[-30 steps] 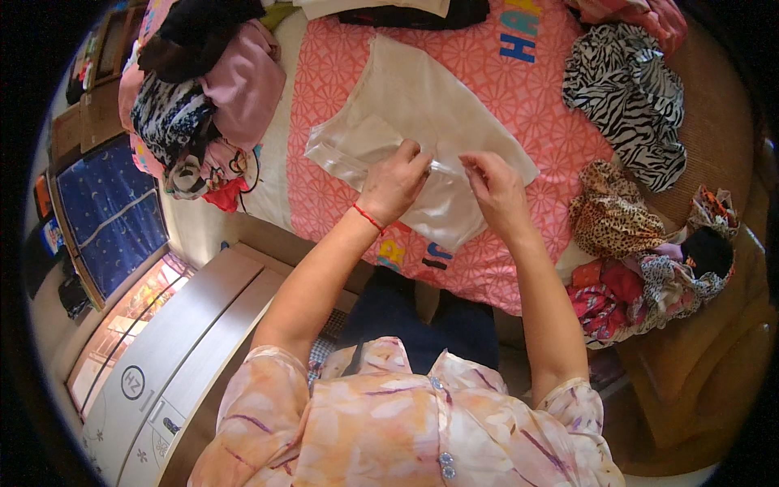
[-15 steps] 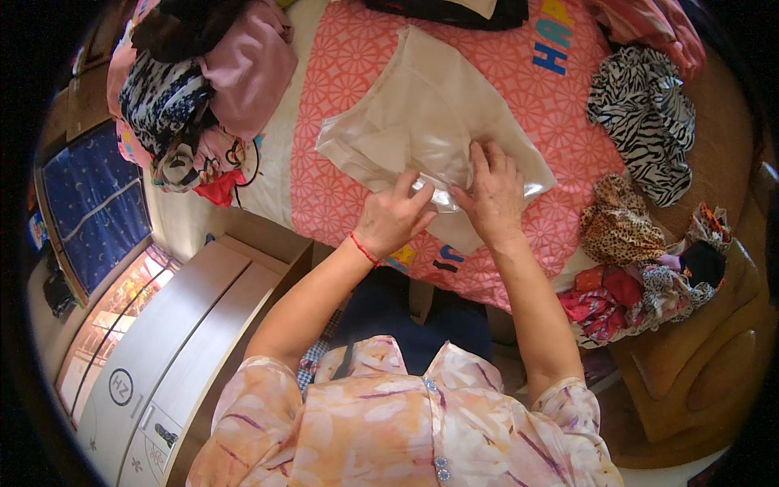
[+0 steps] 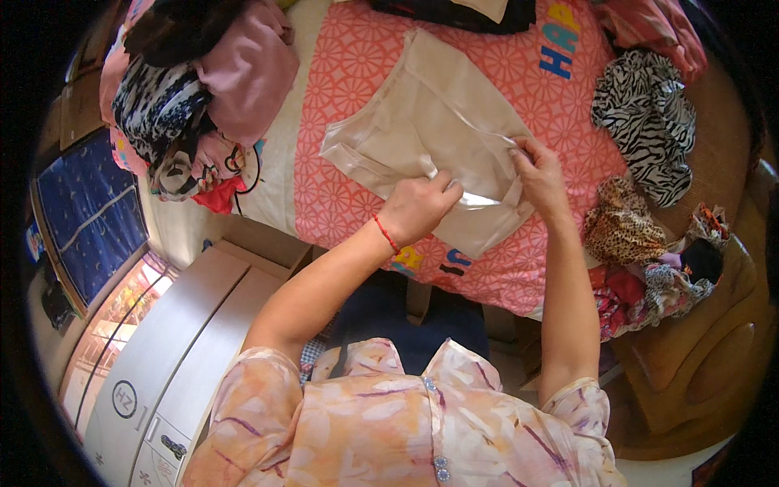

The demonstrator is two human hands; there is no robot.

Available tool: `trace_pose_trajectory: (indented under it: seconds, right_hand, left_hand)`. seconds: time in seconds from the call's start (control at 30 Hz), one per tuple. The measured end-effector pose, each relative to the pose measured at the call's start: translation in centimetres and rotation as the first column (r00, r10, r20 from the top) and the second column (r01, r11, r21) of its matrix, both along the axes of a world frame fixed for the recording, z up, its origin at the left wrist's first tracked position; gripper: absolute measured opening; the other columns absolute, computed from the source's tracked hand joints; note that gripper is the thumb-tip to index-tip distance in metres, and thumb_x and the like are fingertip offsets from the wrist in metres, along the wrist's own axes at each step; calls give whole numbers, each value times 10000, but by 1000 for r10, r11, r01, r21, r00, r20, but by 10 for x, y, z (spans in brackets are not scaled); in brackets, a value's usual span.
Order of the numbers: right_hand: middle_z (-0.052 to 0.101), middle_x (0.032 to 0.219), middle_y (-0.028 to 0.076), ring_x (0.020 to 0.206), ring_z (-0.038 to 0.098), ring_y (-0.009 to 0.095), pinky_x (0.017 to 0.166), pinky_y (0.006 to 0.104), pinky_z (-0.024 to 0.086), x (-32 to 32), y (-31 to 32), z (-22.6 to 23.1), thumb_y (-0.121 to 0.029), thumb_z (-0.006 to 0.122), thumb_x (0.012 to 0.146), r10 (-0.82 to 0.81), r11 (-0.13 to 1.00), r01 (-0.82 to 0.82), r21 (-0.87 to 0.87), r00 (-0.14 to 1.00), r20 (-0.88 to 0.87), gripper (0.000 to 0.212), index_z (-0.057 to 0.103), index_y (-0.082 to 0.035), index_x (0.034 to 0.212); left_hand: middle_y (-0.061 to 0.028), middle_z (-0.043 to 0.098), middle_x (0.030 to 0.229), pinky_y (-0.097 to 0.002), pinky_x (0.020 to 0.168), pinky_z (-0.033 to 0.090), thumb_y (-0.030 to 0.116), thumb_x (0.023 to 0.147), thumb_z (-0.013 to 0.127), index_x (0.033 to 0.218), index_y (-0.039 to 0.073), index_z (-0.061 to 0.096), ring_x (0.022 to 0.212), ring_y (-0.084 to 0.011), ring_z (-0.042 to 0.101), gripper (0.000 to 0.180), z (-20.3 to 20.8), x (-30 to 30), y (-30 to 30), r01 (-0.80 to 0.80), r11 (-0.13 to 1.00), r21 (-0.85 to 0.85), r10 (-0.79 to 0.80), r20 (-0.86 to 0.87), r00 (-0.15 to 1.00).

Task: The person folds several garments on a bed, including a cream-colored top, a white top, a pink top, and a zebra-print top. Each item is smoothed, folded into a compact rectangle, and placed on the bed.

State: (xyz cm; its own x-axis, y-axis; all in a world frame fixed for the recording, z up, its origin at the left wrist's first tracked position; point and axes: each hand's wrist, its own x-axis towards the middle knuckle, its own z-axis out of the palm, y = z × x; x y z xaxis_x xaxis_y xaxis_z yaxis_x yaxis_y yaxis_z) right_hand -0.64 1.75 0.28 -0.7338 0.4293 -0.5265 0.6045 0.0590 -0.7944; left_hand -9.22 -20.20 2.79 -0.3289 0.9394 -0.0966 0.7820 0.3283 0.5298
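From the head view, two hands work on one beige garment (image 3: pixel 438 122) spread flat on a bed covered by a coral patterned bedspread (image 3: pixel 357 65). The left hand (image 3: pixel 418 207) is closed in a loose fist, its fingers pinched on the garment's lower folded edge, and a red string band (image 3: pixel 386 234) circles its wrist. The right hand (image 3: pixel 540 174) is clamped with fingertips on the garment's right edge, just above a shiny strip of the fabric that runs between the two hands. The hands are apart, each gripping its own spot of the same cloth.

The garment lies in the middle of the bed, its near part doubled over toward the person.

Around it lie other clothes. At the upper left sits one heap (image 3: pixel 195 97) holding a pink piece, a black-and-white patterned piece, a dark piece and something red at its lower edge. At the right lies one zebra-striped garment (image 3: pixel 649 122); below it is one leopard-print garment (image 3: pixel 621 231), and lower still a mixed bundle (image 3: pixel 657 288) of red and flowered cloth. One dark garment (image 3: pixel 454 12) lies at the top edge.

At the lower left stands one pale cabinet (image 3: pixel 178 349). No container shows in this view.
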Motion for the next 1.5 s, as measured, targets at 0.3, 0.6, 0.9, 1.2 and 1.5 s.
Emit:
trace_pose_trajectory:
  seconds: [0.3, 0.6, 0.9, 1.2, 1.5]
  right_hand:
    - [654, 826, 111, 729, 618, 142, 646, 266, 480, -10, 20, 73, -46, 626, 828, 200, 954, -144, 264, 959, -199, 165, 631, 9, 984]
    - [615, 844, 145, 800, 622, 319, 670, 377, 494, 2, -4, 99, -39, 666, 747, 568, 729, -483, 486, 822, -35, 243, 600, -48, 981]
    - [577, 868, 112, 813, 597, 302, 697, 420, 488, 37, -35, 59, -112, 668, 734, 589, 658, -535, 529, 804, 80, 346, 568, -86, 1064]
    - [583, 852, 121, 822, 587, 316, 711, 417, 486, 56, -27, 43, -122, 669, 739, 505, 755, -467, 460, 862, 46, 277, 598, -78, 1003]
    - [585, 780, 103, 769, 599, 307, 642, 437, 461, 70, -38, 29, -137, 647, 727, 459, 626, -419, 658, 880, 123, 186, 596, -91, 900]
  left_hand:
    - [-114, 599, 816, -435, 556, 500, 209, 808, 566, 831, 77, 598, 653, -301, 629, 137, -4, -28, 71, -69, 991, -119, 69, -4, 998]
    - [-118, 625, 984, -356, 789, 462, 81, 797, 600, 976, 27, 587, 899, -219, 566, 187, -25, -47, 91, -339, 940, -28, 307, 498, 811]
    - [-93, 597, 1131, -292, 759, 489, 225, 882, 565, 1245, 34, 476, 942, -188, 608, 419, 2, -59, 30, -628, 696, -348, 339, 930, -139]
    - [-67, 605, 775, -241, 496, 435, 188, 876, 604, 956, 9, 559, 597, -133, 591, 201, 18, -85, 59, -736, 559, -383, 519, 854, -50]
    - [-75, 623, 733, -261, 516, 479, 180, 900, 561, 880, -2, 582, 590, -146, 606, 183, 8, -33, -12, -911, 288, -295, 617, 785, -59]
